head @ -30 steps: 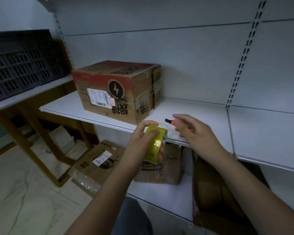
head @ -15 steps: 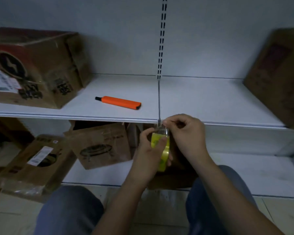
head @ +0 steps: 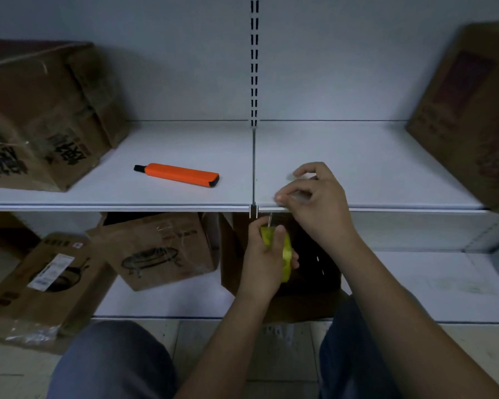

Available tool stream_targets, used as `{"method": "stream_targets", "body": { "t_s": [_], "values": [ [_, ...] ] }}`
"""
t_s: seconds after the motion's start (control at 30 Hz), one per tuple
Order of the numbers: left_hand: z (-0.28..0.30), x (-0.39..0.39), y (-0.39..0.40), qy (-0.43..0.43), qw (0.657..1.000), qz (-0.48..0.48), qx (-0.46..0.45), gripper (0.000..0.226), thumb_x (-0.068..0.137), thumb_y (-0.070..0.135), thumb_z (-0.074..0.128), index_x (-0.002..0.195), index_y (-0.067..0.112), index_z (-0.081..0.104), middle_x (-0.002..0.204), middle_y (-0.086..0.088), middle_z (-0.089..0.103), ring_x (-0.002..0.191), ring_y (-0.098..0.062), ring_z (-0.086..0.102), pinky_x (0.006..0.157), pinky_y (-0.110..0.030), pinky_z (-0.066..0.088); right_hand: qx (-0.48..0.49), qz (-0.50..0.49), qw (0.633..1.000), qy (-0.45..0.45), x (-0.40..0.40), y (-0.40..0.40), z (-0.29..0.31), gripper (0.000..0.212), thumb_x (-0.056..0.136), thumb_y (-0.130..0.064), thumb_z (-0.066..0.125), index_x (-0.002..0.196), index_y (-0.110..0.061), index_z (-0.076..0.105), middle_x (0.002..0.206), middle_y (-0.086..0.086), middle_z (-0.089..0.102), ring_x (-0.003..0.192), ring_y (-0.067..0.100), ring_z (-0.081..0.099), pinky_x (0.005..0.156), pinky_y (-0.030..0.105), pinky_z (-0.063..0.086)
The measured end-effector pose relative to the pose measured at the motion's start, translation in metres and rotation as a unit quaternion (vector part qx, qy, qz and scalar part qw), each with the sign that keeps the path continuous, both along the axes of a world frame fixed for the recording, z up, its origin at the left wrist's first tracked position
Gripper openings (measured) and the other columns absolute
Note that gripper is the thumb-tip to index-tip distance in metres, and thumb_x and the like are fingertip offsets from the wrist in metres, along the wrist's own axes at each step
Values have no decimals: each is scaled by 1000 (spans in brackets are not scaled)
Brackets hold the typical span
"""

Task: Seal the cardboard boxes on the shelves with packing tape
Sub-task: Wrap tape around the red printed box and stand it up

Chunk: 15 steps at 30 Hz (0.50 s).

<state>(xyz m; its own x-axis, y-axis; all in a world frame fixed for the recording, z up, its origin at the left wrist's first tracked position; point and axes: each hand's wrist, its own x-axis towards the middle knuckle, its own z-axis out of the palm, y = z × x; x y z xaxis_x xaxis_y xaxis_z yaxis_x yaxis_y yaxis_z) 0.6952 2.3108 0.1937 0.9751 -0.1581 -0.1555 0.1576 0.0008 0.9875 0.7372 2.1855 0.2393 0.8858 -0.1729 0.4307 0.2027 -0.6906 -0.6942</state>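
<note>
Orange utility knife [head: 177,175] lying on white shelf [head: 357,156]

Far left of the left hand [head: 267,256], the cardboard box [head: 45,116] on the upper shelf [head: 185,145] bears black Chinese characters, too blurred to read.

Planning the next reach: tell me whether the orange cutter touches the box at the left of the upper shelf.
Apart. The head view shows bare white shelf between the orange cutter and the box.
</note>
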Motion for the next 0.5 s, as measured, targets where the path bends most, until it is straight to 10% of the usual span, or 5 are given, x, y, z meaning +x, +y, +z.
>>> {"method": "stream_targets", "body": {
  "t_s": [0.1,0.23,0.5],
  "values": [
    [-3,3,0,3,1000,2,-15,37,103,43,45,135,25,43,71,4,70,60,-12,67,56,-22,52,-27,-1,999,31,6,-5,3,62,75,-39,83,130,-26,56,128,-12,45,90,4,54,76,16,44],
    [3,18,-1,90,996,25,-18,51,97,63,40,129,25,51,96,-15,69,64,-18,69,50,-21,51,-71,9,995,66,12,-4,1,52,84,-41,73,132,-24,58,132,-6,55,111,19,53,94,31,44],
    [17,42,-7,157,985,45,-48,62,96,60,48,108,2,67,83,-20,69,62,-25,70,56,-35,58,-72,16,994,82,13,-4,0,30,90,-36,66,118,-27,69,125,-6,60,114,21,51,94,28,40]
  ]
}}
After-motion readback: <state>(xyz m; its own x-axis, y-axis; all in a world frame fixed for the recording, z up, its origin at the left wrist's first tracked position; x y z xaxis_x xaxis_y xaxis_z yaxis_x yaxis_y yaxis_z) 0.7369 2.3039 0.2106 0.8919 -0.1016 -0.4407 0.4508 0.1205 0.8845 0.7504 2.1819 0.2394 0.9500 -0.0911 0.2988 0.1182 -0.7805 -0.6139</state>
